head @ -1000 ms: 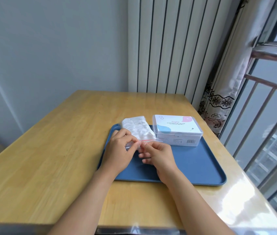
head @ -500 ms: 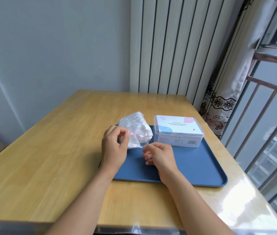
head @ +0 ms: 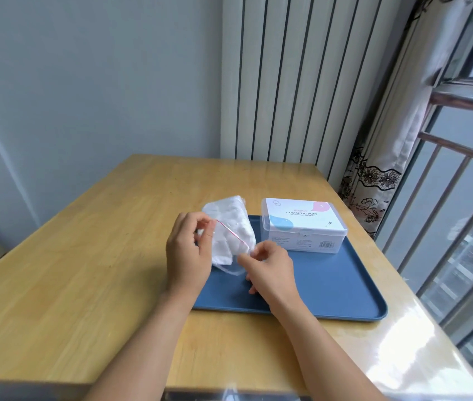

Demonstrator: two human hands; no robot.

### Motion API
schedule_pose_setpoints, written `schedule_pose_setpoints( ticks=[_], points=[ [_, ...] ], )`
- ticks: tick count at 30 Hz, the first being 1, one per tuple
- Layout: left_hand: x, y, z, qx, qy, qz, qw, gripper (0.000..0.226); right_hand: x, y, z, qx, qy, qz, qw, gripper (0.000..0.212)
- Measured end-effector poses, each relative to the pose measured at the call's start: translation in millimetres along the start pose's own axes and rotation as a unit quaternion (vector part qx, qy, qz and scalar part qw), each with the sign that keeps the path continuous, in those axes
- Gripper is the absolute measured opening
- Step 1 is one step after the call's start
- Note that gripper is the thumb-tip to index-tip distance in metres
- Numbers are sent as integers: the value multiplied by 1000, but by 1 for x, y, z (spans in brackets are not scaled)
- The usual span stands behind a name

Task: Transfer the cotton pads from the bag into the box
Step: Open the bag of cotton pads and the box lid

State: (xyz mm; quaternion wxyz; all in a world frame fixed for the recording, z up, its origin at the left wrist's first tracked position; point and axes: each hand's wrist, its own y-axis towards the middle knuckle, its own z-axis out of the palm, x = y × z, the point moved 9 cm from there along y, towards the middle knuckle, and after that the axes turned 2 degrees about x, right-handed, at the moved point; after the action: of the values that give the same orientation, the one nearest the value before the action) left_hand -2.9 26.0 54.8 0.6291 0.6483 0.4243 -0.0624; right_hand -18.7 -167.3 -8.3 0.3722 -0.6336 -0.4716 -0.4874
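A clear zip bag (head: 231, 227) full of white cotton pads is held up over the left part of the blue tray (head: 330, 285). My left hand (head: 189, 250) pinches one end of its red-lined mouth. The other end is pinched by my right hand (head: 270, 267), and the red zip line is stretched slantwise between them. The clear plastic box (head: 304, 224) with a white "cosmetic puff" label stands on the tray's far side, lid shut, just right of the bag.
The tray lies on a wooden table (head: 84, 270). A white ribbed radiator (head: 301, 82) and a curtain (head: 388, 140) stand behind it. Window bars (head: 460, 227) run along the right side.
The bag was lying on the tray beside the box; both hands have lifted it and pulled its mouth apart, tilting it up toward me.
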Motion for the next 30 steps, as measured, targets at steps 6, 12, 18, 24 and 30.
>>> schedule_pose_setpoints(
  ticks=[6,12,18,24,30],
  points=[
    [1,-9,36,167,46,25,985,42,5,-2,-7,-17,34,-32,999,35],
    [12,-11,46,196,135,21,971,51,45,-20,-26,-86,-96,-239,963,48],
    [15,-10,49,204,122,6,971,51,77,75,-86,-7,-516,-188,836,100],
    [18,-12,50,212,124,3,969,51,29,104,-88,149,-614,-154,760,101],
    [17,-14,52,219,129,5,967,48,50,57,-88,95,-688,-333,637,51]
  ],
)
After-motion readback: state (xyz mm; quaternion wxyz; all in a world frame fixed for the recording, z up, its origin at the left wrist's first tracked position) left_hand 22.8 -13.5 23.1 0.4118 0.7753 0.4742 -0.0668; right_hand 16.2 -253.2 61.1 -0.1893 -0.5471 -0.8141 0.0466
